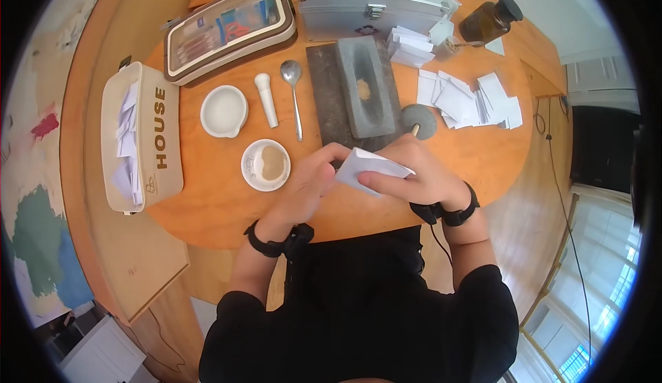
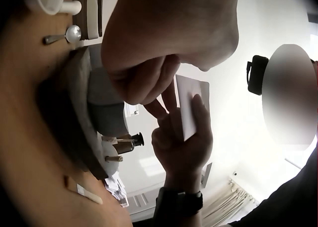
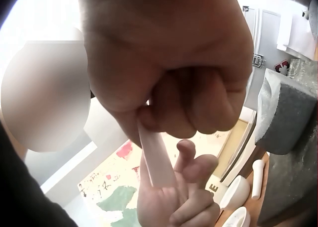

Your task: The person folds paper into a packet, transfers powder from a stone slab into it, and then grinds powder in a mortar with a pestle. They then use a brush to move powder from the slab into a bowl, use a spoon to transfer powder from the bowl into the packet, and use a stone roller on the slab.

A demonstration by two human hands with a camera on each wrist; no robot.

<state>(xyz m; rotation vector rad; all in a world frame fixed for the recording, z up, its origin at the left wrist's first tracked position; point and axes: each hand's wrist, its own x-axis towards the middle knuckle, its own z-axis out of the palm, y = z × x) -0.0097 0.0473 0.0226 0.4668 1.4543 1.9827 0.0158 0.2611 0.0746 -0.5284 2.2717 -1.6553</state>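
Note:
Over the table's near edge, a folded white paper packet (image 1: 370, 169) is between my two hands. My right hand (image 1: 429, 178) grips its right side, the thumb lying flat across the front face. At the packet's left edge, my left hand (image 1: 309, 184) pinches it with bent fingers; the thumb's contact is partly hidden. Just beyond the hands is a grey stone trough (image 1: 353, 110) with a little tan powder inside, set on a dark slab (image 1: 327, 100). A grey disc (image 1: 424, 119) with a wooden handle lies right of it. A white bowl (image 1: 249, 177) holding brown powder sits left of my left hand.
A white mortar (image 1: 224, 110), pestle (image 1: 265, 100) and spoon (image 1: 292, 76) lie left. Farther left stands a cream bin (image 1: 164, 169) with paper packets. A clear-lidded case (image 1: 231, 31), silver box (image 1: 372, 17) and dark jar (image 1: 486, 22) line the back; white papers (image 1: 458, 100) lie right.

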